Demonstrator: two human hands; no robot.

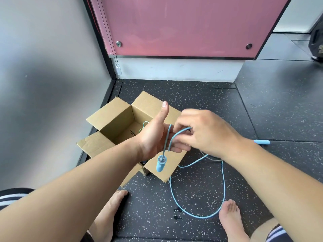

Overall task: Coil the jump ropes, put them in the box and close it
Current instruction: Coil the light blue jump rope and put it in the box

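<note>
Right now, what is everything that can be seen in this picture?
Box: one, brown cardboard, flaps open, on the floor.
Jump rope: one, light blue, cord looped over the left hand, one handle hanging, the other on the floor at right.
Second cord: one, pale blue-green, inside the box, mostly hidden.
Floor: dark, speckled.
Panel: one, pink, behind the box.
Bag: one, black, far right edge.
Feet: two, bare, on the floor.
Left hand: flat, thumb up, carries the loops.
Right hand: pinches the cord.

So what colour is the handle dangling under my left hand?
Light blue. The handle shows clearly in the head view.
</note>
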